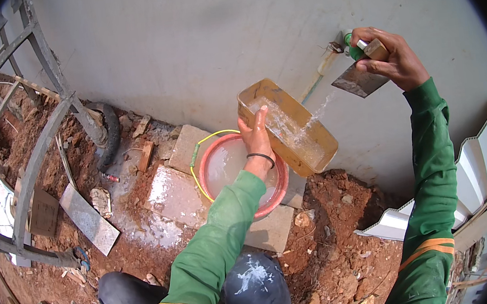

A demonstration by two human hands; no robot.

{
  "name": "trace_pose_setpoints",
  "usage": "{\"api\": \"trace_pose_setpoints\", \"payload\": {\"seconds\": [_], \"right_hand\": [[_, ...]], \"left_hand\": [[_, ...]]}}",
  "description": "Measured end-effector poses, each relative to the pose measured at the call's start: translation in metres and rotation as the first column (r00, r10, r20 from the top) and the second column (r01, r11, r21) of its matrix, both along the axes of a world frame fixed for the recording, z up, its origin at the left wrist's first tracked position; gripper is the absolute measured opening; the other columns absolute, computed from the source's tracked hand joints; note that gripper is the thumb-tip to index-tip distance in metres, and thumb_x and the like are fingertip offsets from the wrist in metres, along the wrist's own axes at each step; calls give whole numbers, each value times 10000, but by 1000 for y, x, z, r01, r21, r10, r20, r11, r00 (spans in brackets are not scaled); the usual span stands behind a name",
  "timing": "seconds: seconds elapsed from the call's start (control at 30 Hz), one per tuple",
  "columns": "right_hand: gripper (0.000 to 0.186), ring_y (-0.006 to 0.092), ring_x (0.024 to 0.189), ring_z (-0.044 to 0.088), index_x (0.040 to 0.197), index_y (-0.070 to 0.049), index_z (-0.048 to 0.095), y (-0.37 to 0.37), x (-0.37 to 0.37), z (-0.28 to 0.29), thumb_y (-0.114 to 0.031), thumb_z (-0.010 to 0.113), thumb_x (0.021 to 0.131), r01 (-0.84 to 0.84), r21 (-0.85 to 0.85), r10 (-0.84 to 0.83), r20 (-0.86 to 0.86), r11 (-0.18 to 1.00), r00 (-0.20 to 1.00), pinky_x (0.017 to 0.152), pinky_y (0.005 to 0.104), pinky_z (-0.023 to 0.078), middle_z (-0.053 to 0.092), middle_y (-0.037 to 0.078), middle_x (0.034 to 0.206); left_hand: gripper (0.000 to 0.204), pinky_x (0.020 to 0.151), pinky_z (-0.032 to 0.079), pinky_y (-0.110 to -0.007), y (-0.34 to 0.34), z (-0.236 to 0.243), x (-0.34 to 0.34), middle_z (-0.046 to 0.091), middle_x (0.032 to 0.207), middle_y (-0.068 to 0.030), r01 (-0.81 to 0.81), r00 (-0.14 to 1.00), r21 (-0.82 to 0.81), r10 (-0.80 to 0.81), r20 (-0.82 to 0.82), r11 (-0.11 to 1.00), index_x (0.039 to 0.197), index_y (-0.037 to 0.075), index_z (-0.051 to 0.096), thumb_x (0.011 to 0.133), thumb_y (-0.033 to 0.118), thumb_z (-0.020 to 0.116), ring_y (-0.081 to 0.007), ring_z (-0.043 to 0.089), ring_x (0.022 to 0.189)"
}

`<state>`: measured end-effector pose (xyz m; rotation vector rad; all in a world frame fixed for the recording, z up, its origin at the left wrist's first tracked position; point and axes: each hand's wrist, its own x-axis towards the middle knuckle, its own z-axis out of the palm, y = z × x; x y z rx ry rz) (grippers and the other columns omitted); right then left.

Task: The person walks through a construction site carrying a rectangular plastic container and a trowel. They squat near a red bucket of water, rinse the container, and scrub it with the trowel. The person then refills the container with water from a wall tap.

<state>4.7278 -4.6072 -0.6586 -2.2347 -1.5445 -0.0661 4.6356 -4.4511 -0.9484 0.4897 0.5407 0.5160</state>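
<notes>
A rectangular yellow tub [291, 154] is tilted in my left hand [258, 137], whose fingers grip its left side. Splashing water covers part of its inside. My right hand [393, 58] is closed around the wooden handle of a flat metal trowel [358, 83], blade hanging down. Its fingers are right at a green tap [356, 51] on the wall; whether they touch it I cannot tell. A stream of water runs from near the tap into the tub. Below my left forearm stands a red bucket [285, 186] of cloudy water, its yellow-green handle [196, 167] lying to the left.
A grey wall [185, 51] rises ahead. Paving slabs [178, 195] lie around the bucket on reddish soil [337, 249]. A curved metal frame [47, 143] stands at left, near a flat grey board [89, 218]. White corrugated panels [477, 169] lean at right.
</notes>
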Motion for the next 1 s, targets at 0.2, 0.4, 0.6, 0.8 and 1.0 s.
{"api": "trace_pose_setpoints", "payload": {"seconds": [0.2,0.4,0.6,0.8,1.0], "right_hand": [[359,151,892,572,1044,-58,626,-1,-1,3,-237,799,785,2,-12,-1,19,1000,1000,825,300,473,634,26,974],[364,141,908,567,1043,-59,628,-2,3,-2,-252,801,788,6,-4,-6,0,1000,1000,827,290,472,629,16,987],[366,127,893,566,1041,-69,635,4,-4,0,-287,799,798,74,-10,-75,-63,997,995,817,289,476,624,0,962],[390,125,868,584,1062,-76,643,11,-11,6,-320,797,800,167,-66,-172,-80,984,982,810,300,490,636,1,917],[433,133,902,602,1109,-60,644,12,-8,3,-342,786,812,185,-63,-189,-83,981,978,841,311,499,658,20,952]], "left_hand": [[735,775,528,-374,-3,-2,-3,502,1245,-94,33,999,-19,-32,28,999,1369,83,334,798,246,767,-216,516,1102],[724,931,457,-396,-8,2,-7,500,1274,-90,16,999,-12,-15,51,1000,1377,89,335,806,224,758,-220,495,1145],[743,988,418,-398,-5,-5,-5,474,1318,-98,-3,999,-12,3,50,1000,1397,93,325,805,228,754,-222,469,1181],[833,1020,394,-396,-7,-11,-3,442,1360,-117,17,1000,9,-17,3,1000,1450,77,284,794,259,764,-240,439,1233],[897,1044,373,-386,-11,-17,0,403,1405,-133,38,999,-4,-38,20,999,1471,59,255,780,291,778,-248,420,1260]]}}
